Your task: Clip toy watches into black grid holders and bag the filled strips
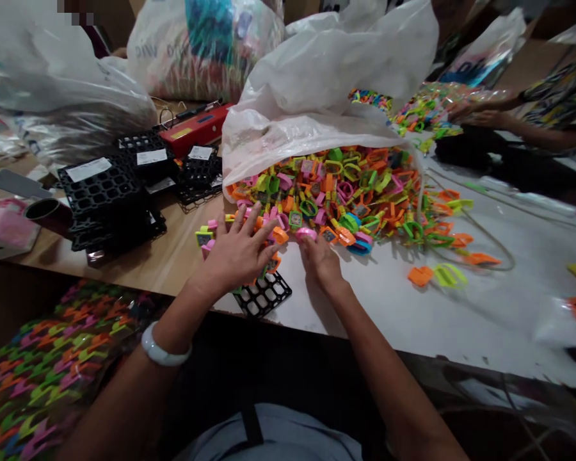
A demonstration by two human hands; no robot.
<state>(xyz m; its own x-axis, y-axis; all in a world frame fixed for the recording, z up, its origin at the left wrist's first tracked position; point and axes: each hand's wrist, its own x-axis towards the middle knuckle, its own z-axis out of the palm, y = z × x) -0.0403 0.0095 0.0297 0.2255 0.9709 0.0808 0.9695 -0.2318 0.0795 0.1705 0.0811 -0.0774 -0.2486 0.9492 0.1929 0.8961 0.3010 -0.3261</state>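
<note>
while the right hand point(322, 261) pinches a pink toy watch point(306, 234) at the near edge of the heap point(331, 186) on the tabletop point(379, 288), the left hand point(235, 251) lies splayed, unclenched, over the loaded black tray point(267, 294); piece presumably light, springy, slick, best held by its band.

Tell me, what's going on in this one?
The person's left hand is spread over colourful plastic pieces at a black grid tray, part of which shows bare. The right hand pinches a pink piece by the near edge of a large heap spilling from a white bag. Stacked black trays sit on the left.
</note>
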